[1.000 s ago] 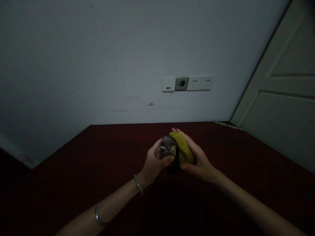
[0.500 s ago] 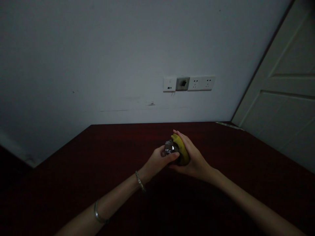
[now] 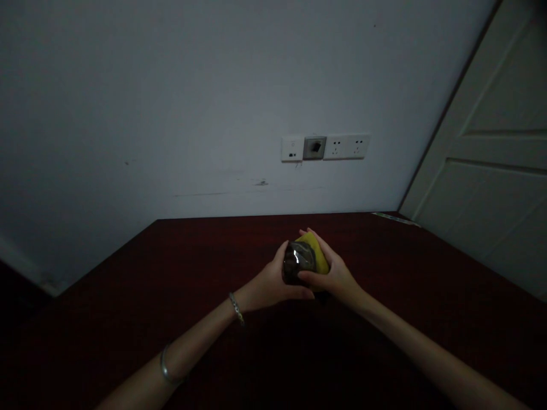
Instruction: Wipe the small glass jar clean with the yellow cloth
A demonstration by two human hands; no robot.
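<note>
Reaching in from seven o'clock, the person's left forearm wears a silver bangle [image 3: 164, 367] and, nearer the wrist, a thin bracelet [image 3: 236, 307]. The left hand [image 3: 267, 283] is curled around the nine o'clock side of a dark shiny object [image 3: 298, 262], grasping it. The object is rounded and glossy, and the dim light hides what it is made of. It sits at the centre of the view, low over a dark red tabletop [image 3: 171, 273]; I cannot tell whether it touches the surface. A soft-looking yellow piece [image 3: 319, 256] is pressed against its one o'clock side. The right hand [image 3: 337, 274], coming in from five o'clock, has its fingers over the yellow piece and its thumb on the dark object, clasping both. At twelve o'clock from the hands, a row of wall sockets [image 3: 325, 147] sits on a pale wall. At three o'clock stands a white panelled door [image 3: 491, 171].
</note>
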